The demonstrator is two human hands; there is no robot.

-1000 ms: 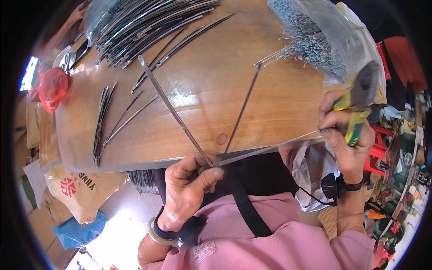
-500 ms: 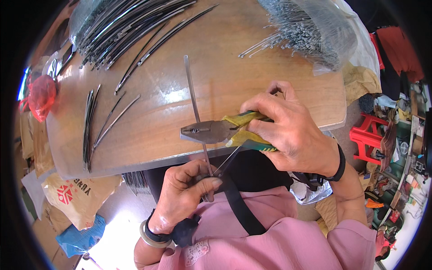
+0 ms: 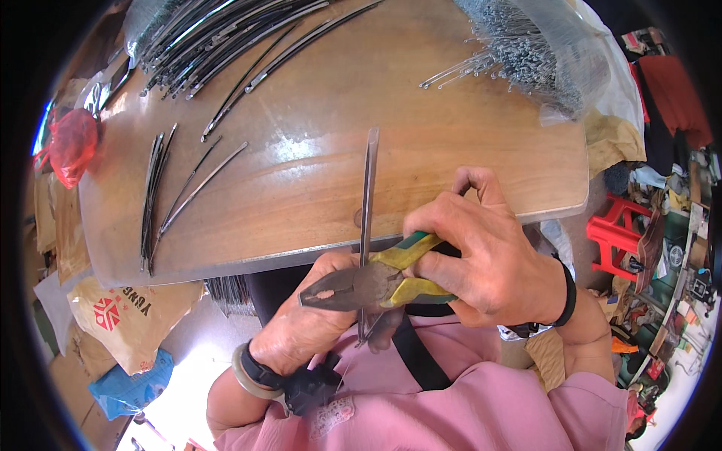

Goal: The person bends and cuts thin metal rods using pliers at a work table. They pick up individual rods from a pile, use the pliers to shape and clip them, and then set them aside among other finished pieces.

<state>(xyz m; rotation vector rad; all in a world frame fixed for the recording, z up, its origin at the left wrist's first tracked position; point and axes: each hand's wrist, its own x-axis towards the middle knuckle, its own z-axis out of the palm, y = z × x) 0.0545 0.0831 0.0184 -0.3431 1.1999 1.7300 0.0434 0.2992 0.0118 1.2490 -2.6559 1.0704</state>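
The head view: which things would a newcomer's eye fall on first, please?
Probably first, near the middle, the pliers with yellow and green handles, gripped by the right hand and crossing in front of a thin strip. Next, the heap of dark strips at the table's far left, then the red stool off its right end.

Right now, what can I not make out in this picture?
Head view: where the left hand grips the dark strip, partly hidden by the pliers.
Head view: upper part of the strip pile, cut off by the top edge.
Head view: clutter at far right, too small to identify.
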